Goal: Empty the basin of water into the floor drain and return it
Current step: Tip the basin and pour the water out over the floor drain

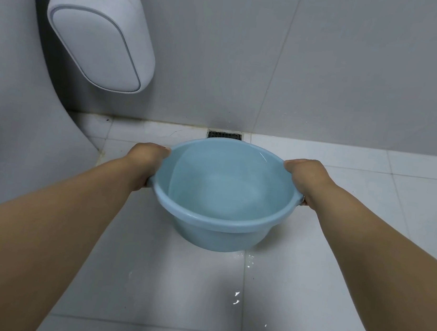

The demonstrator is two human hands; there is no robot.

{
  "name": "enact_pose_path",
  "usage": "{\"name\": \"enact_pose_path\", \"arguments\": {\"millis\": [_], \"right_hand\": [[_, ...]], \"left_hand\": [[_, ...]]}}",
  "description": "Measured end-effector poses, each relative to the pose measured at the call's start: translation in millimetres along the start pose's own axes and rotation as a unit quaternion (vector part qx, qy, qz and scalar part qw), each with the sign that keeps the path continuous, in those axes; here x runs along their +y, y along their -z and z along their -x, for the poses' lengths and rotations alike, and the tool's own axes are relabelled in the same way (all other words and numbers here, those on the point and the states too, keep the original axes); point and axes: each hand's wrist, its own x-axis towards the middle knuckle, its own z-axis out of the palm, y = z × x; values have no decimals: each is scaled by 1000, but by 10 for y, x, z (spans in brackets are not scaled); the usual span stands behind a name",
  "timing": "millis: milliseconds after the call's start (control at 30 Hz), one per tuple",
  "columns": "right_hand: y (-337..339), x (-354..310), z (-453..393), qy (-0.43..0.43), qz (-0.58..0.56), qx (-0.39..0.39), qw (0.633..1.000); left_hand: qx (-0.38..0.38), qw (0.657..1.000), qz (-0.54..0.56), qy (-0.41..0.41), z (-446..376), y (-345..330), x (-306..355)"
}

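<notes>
Blue basin (225, 193) held above floor, just short of floor drain (225, 135), water inside. Left hand (147, 160), right hand (302, 177) gripping opposite rim edges, fingers curled under. Fast tipping risks splash past drain; wet rim may slip.

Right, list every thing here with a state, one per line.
basin: held above the floor, tipped away from the person, water still inside
left hand: grips the basin's left rim
right hand: grips the right rim
drain: at the wall's foot, grate in place
floor: a few wet spots
</notes>
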Motion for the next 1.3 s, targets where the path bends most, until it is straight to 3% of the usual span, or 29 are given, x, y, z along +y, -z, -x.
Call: {"name": "enact_pose_path", "arguments": {"millis": [1300], "right_hand": [[7, 17, -46, 6, 15, -9, 1000]], "left_hand": [[-4, 1000, 11, 1, -37, -12, -9]]}}
